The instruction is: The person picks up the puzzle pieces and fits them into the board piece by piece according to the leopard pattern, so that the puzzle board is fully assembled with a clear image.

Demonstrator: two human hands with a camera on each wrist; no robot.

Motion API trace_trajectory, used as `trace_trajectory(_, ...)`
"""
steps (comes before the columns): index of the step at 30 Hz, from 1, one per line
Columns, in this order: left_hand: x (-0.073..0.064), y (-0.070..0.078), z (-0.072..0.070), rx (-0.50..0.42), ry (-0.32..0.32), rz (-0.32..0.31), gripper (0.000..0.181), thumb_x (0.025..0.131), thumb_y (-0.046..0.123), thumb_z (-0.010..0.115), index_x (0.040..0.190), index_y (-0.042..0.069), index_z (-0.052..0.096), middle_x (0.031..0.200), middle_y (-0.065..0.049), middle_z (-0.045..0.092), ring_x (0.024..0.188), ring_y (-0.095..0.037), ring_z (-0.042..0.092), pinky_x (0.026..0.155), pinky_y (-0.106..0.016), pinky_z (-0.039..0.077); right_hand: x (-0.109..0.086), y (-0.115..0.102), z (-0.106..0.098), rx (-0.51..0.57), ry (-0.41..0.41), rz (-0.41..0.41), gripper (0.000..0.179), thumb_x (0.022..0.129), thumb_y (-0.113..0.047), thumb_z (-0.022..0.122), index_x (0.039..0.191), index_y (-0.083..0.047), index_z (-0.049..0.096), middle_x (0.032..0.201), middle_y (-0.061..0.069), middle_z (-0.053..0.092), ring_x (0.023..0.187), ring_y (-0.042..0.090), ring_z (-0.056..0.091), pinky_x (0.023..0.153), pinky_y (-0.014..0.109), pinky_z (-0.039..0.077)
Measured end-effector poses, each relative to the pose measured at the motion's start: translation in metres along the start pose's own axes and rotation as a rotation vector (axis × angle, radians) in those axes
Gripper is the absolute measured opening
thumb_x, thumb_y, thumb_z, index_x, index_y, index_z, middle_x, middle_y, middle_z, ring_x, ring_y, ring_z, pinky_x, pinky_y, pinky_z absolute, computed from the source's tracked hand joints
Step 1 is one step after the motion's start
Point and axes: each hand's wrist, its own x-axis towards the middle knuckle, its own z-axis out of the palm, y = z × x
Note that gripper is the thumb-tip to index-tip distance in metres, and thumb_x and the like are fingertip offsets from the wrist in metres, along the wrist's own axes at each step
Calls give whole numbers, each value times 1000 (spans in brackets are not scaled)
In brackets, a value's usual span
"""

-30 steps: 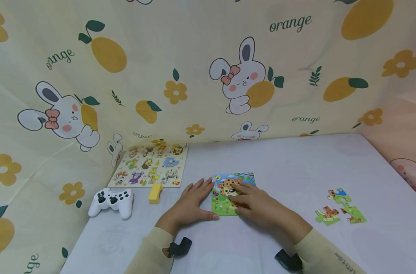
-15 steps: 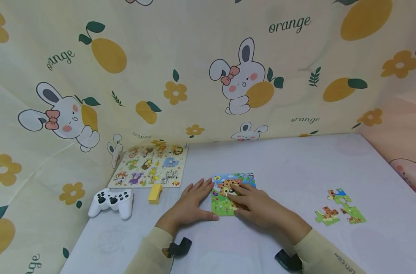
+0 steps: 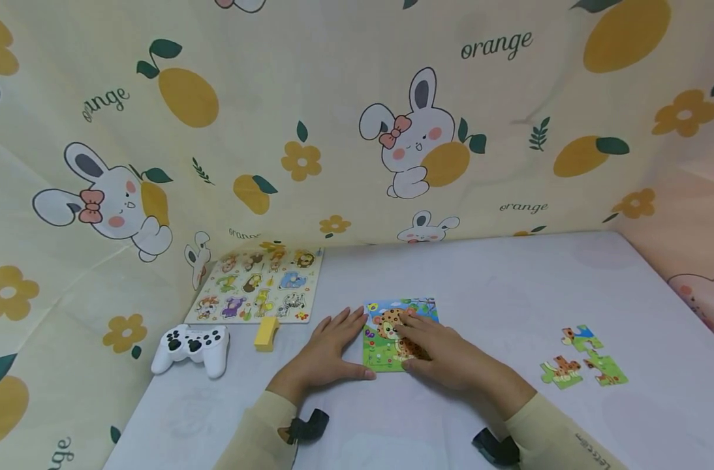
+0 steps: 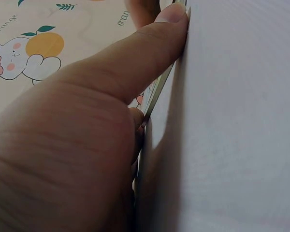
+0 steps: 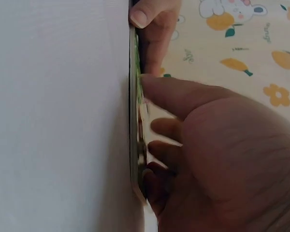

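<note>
A square leopard jigsaw puzzle [image 3: 384, 352] lies flat on the table in the head view. My left hand [image 3: 330, 349] rests along its left side with fingers extended, the thumb at the front left corner. Over the right part of the puzzle is my right hand [image 3: 445, 352], fingers stretched out and hiding some of the picture. In the right wrist view, the thumb of the right hand [image 5: 227, 140] touches the top of the puzzle's edge [image 5: 133, 106]. Three loose jigsaw pieces, one green [image 3: 607, 369], one with paws [image 3: 562, 372] and one blue [image 3: 583, 337], lie to the right.
A white game controller [image 3: 191, 347] sits at the left of the table [image 3: 510, 281]. Near it are a yellow block [image 3: 266, 334] and an animal peg board [image 3: 257, 287] against the patterned cloth backdrop [image 3: 333, 98]. A pink cloth [image 3: 698, 215] hangs at the right.
The right hand's fingers have shifted slightly on the puzzle, uncovering more of the leopard's face. My left hand, the puzzle and the loose pieces stay in place.
</note>
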Motion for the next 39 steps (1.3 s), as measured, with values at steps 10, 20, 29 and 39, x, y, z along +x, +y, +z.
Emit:
trace_trajectory(10,1,-3,1,3,-5,-7,118,83,76,81,174,23,29,180,13,13,165,-18,3,130,-52,-3,-3,13,-9,361,125,52,61,109,-37,70,164,-18,52,168,7,46,145,42,50,116,65,41)
trace_trajectory(20,0,-3,1,-7,-4,-13,120,81,76,81,174,23,29,180,13,13,165,-18,2,131,-52,-3,-16,25,-29,649,264,43,46,115,-29,58,154,-5,57,153,20,58,126,41,63,97,49,58)
trace_trajectory(29,2,-4,1,8,-3,-14,119,82,78,80,175,24,28,180,15,12,165,-17,1,130,-51,-4,-51,52,-52,623,326,43,44,119,-30,47,155,-5,56,151,18,60,123,26,68,90,34,60)
trace_trajectory(39,2,-4,1,9,-9,-21,119,82,78,80,175,24,28,179,15,12,165,-15,1,130,-50,-4,-106,112,-84,859,383,-87,47,122,-22,25,159,-7,50,147,4,64,131,19,64,99,25,56)
